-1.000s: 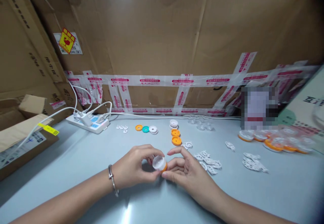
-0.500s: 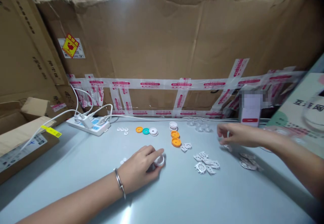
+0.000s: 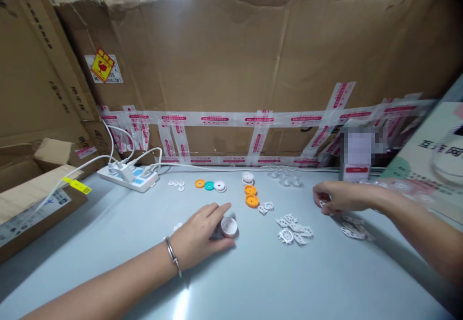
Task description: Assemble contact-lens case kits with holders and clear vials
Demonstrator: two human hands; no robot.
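Note:
My left hand (image 3: 206, 230) rests on the table with thumb and fingers spread around a small white round cup (image 3: 229, 227); a gap shows between the fingertips and the cup. On the right, my right hand (image 3: 331, 198) pinches a white openwork plastic piece (image 3: 323, 204), partly hidden by the fingers. Beside that wrist lies a small pile of similar white pieces (image 3: 354, 228). A larger group of white openwork pieces (image 3: 294, 229) is spread between my hands. Two orange rings (image 3: 252, 201) lie beyond the cup, in line with white round parts (image 3: 248, 178).
Farther back are an orange disc (image 3: 199, 184), a green disc (image 3: 209, 186), white discs (image 3: 220, 186), clear plastic cups (image 3: 284, 177) and small white pegs (image 3: 176, 183). A power strip (image 3: 139, 181) with cables sits at back left. A large cardboard box (image 3: 217, 59) walls the rear.
My left fingers have opened off the white cup, which now stands uncovered. My right hand has lowered slightly, and its fingers have closed on a white openwork piece.

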